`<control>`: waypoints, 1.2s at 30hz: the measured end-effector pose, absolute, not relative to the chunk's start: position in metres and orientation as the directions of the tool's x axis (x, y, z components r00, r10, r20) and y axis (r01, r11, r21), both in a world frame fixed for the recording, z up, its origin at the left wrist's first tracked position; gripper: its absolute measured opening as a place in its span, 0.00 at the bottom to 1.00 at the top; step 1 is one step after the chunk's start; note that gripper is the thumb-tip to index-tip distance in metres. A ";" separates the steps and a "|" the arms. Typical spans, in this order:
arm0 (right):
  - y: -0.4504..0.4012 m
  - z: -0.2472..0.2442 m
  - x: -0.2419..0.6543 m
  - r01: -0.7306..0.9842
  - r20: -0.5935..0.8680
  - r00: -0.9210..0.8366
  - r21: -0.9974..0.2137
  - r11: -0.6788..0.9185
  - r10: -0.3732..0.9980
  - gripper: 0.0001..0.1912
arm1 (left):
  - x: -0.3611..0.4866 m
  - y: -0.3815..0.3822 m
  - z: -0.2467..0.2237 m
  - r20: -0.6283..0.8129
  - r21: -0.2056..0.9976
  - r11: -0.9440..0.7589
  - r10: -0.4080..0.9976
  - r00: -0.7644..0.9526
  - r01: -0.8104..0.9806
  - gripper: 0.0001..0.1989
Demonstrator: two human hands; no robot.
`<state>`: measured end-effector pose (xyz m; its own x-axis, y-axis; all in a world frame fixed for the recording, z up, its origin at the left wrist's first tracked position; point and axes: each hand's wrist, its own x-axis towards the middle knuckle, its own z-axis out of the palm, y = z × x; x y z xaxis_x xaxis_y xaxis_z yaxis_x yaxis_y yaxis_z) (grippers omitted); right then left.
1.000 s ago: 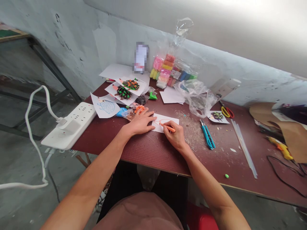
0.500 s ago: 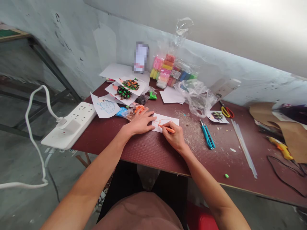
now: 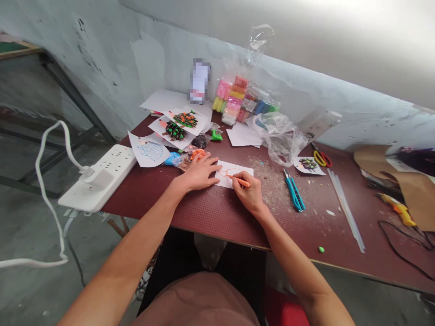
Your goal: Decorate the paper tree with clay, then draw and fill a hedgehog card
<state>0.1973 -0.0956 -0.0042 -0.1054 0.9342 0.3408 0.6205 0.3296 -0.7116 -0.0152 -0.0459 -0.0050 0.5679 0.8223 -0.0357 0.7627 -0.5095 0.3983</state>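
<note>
A small white paper (image 3: 223,181) with thin orange curved lines lies on the dark red table (image 3: 217,210). My right hand (image 3: 249,190) is closed around an orange pen (image 3: 243,182), its tip on the paper. Flat on the table, my left hand (image 3: 200,173) has its fingers spread, with fingertips at the paper's left edge. Just behind it are orange clay (image 3: 197,155) in clear wrap and a blue packet (image 3: 173,158). To the left lies a sheet with a blue drawing (image 3: 152,151).
Decorated cards (image 3: 176,131), bagged coloured clay (image 3: 234,102) and a plastic bag (image 3: 283,140) lie behind. A teal cutter (image 3: 294,191), scissors (image 3: 322,158), clear sticks (image 3: 346,213) and a yellow glue gun (image 3: 397,209) are right; a power strip (image 3: 98,179) is left.
My right hand and the orange pen have shifted slightly to the right over the paper. My left hand has stayed in place.
</note>
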 end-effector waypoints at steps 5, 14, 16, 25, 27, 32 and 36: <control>-0.094 -0.005 0.198 0.599 0.357 -0.130 -0.716 0.360 0.925 0.09 | -0.014 -0.047 -0.002 -0.047 0.383 -0.506 0.825 0.563 0.773 0.27; -0.098 -0.007 0.196 0.610 0.331 -0.144 -0.712 0.347 0.933 0.08 | -0.014 -0.047 -0.002 -0.039 0.369 -0.512 0.825 0.563 0.776 0.27; -0.098 -0.006 0.196 0.602 0.326 -0.153 -0.718 0.350 0.933 0.08 | -0.015 -0.047 -0.002 -0.037 0.374 -0.513 0.824 0.565 0.773 0.26; -0.098 -0.006 0.196 0.590 0.315 -0.157 -0.730 0.345 0.936 0.08 | -0.015 -0.046 -0.005 -0.029 0.389 -0.515 0.821 0.570 0.763 0.27; -0.098 -0.006 0.197 0.586 0.314 -0.156 -0.734 0.344 0.937 0.08 | -0.015 -0.046 -0.005 -0.030 0.385 -0.516 0.822 0.569 0.765 0.27; -0.098 -0.005 0.197 0.583 0.316 -0.158 -0.735 0.347 0.935 0.07 | -0.015 -0.047 -0.003 -0.039 0.388 -0.506 0.826 0.562 0.771 0.27; -0.098 -0.005 0.197 0.588 0.310 -0.157 -0.734 0.341 0.938 0.08 | -0.015 -0.047 -0.004 -0.028 0.394 -0.516 0.821 0.571 0.761 0.26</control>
